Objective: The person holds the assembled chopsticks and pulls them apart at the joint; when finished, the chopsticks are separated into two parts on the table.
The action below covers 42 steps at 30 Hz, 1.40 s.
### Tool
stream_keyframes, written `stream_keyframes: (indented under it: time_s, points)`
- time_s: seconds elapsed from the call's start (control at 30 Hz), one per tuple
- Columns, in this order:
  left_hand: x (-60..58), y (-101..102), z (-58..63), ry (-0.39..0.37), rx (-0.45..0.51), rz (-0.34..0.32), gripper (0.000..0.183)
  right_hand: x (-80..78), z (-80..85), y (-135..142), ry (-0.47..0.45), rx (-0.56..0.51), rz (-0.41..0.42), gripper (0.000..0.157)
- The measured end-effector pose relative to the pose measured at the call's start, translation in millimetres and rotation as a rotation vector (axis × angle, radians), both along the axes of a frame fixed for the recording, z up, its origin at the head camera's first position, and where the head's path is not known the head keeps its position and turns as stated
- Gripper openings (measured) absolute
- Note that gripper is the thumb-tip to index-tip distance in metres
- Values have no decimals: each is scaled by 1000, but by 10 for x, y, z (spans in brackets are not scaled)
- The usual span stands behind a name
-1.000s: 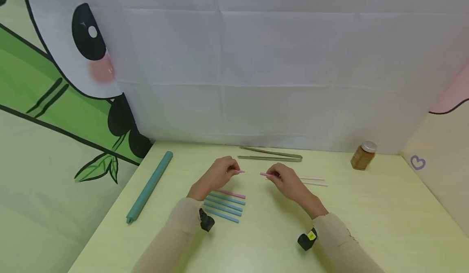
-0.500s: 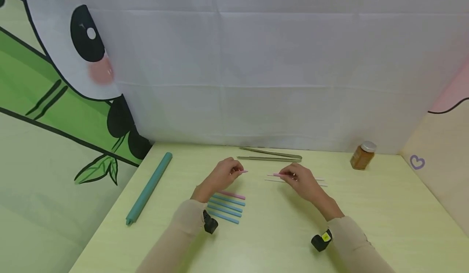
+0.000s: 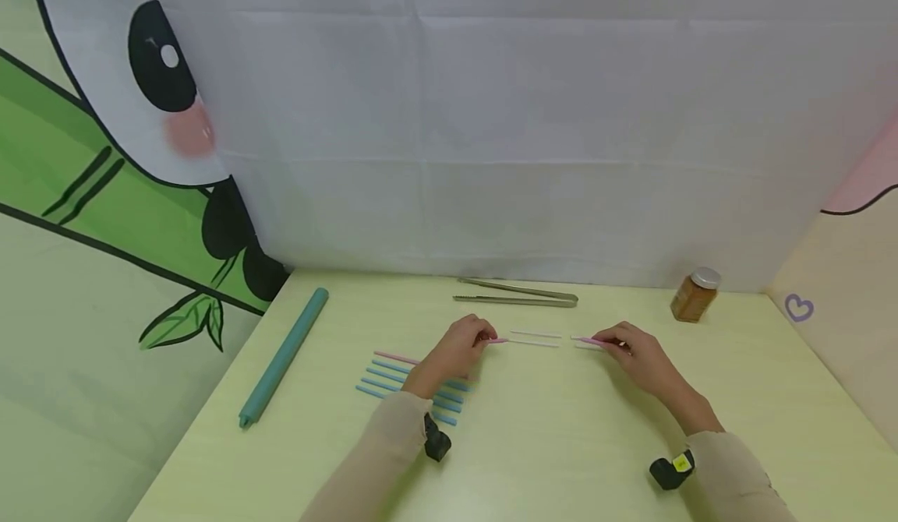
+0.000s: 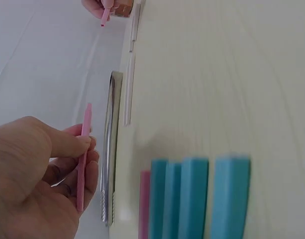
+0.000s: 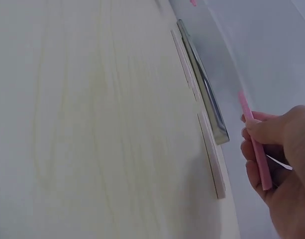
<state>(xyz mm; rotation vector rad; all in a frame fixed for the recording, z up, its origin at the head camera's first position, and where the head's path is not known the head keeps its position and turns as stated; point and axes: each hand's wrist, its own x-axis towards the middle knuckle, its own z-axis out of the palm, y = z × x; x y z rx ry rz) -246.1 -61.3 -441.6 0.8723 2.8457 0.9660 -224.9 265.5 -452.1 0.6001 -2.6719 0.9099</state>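
Between thumb and fingers my left hand (image 3: 459,347) pinches a slim pink stick (image 4: 84,159) whose far end narrows to a small tip. Over to the right, my right hand (image 3: 634,357) grips another pink stick (image 5: 259,154) the same way, raised above the table. The two sticks point toward each other with a wide gap between. Thin pale sticks (image 3: 535,343) lie on the table near and below the hands. Several blue sticks (image 3: 382,373) lie in a row under my left forearm, partly covered by it, with one pink stick (image 3: 394,357) behind them.
Metal tongs (image 3: 515,301) lie at the back of the table, against the white cloth backdrop (image 3: 491,195). A long teal cylinder (image 3: 284,360) lies along the left side. At the back right stands a brown jar (image 3: 693,300) with a silver lid.
Both hands have moved to the right and slightly nearer, each keeping its pink stick. The right hand has gone farther, so the gap between them is wider, and pale sticks show there.
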Motion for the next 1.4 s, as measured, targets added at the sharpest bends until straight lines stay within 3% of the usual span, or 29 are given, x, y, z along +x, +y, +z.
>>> stream_keyframes:
  time_s: [0.4, 0.63, 0.87, 1.17, 1.4]
  points:
    - [9, 543, -150, -48, -90, 16, 18, -11, -195, 119, -132, 9, -29, 12]
    - [21, 793, -237, -20, -61, 71, 13, -14, -255, 76, -133, 12, -36, 9]
    - [18, 868, -327, 31, -36, 108, 15, -8, -292, 77, -91, 6, -45, 11]
    - [26, 869, -411, 63, 77, 137, 16, -10, -291, 76, -29, 6, -28, 12]
    - [43, 867, -425, 90, 65, 146, 21, 22, -303, 59, -11, -11, -27, 12]
